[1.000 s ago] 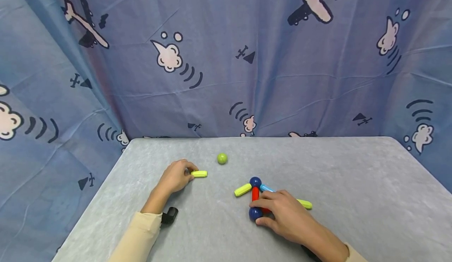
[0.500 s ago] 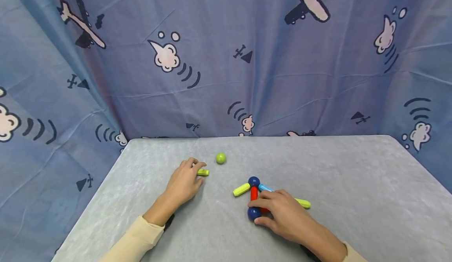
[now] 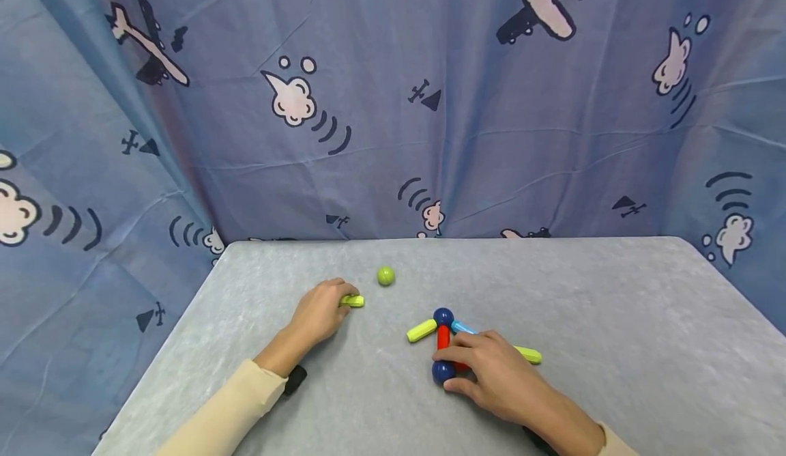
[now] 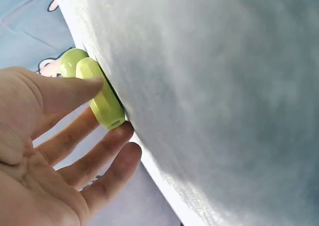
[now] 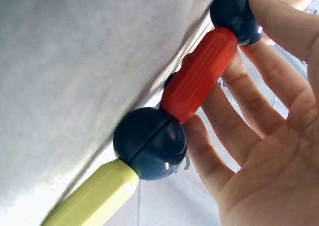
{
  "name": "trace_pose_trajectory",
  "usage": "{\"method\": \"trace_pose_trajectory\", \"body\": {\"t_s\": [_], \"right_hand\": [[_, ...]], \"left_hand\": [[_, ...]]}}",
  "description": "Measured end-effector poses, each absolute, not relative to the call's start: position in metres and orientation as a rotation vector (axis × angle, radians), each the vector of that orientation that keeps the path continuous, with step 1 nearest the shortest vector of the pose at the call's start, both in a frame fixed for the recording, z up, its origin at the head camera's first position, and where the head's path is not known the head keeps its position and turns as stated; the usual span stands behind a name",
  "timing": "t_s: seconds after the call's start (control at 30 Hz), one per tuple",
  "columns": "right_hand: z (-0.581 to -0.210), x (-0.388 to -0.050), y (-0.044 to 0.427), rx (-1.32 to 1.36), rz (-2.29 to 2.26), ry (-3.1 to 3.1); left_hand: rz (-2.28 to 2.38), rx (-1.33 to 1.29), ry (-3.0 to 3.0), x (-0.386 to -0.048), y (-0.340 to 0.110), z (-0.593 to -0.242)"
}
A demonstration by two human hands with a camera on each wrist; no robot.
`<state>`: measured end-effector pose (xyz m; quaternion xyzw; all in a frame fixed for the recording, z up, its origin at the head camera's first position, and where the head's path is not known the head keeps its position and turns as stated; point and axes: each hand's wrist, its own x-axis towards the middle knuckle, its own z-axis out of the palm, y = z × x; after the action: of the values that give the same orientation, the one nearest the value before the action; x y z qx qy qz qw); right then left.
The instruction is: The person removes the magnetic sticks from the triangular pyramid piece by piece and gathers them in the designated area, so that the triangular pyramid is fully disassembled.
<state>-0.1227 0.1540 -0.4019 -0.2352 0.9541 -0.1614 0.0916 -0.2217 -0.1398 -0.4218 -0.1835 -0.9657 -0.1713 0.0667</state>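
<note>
My left hand [image 3: 321,309] pinches a yellow-green magnetic rod [image 3: 353,301] between thumb and fingers, at the table's left side. In the left wrist view the thumb lies across that rod [image 4: 105,99]. My right hand [image 3: 500,374] holds the near dark blue ball [image 3: 443,373] of a joined rod-and-ball figure, thumb and index finger on it. From this ball a red rod [image 3: 443,337] runs to the far blue ball [image 3: 443,317], which also bears a yellow-green rod [image 3: 421,330] and a light blue rod [image 3: 463,327]. Another blue ball [image 5: 149,144], seen from the right wrist, is hidden from the head view.
A loose green ball [image 3: 385,276] lies beyond the left hand. Another yellow-green rod [image 3: 528,354] sticks out to the right from behind the right hand. The grey-covered table [image 3: 614,306] ends at a blue patterned curtain [image 3: 368,101].
My left hand has moved slightly right along the yellow-green rod, its fingers parting and then closing on it again. The rod has shifted slightly right. My right hand stays on the blue ball.
</note>
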Motion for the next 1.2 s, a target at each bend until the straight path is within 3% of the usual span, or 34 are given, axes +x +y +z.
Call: {"method": "trace_pose_trajectory", "body": {"t_s": [0.63, 0.9, 1.2], "right_hand": [[-0.401, -0.123, 0.157, -0.844, -0.433, 2.894], [-0.399, -0.126, 0.164, -0.864, -0.509, 2.926], [-0.393, -0.154, 0.172, -0.889, -0.601, 2.959]], "left_hand": [[-0.621, -0.973, -2.892, -0.187, -0.069, -0.414], [-0.541, -1.021, -2.928, -0.195, -0.057, -0.423], [-0.479, -1.027, -2.874, -0.191, -0.056, -0.429]]}}
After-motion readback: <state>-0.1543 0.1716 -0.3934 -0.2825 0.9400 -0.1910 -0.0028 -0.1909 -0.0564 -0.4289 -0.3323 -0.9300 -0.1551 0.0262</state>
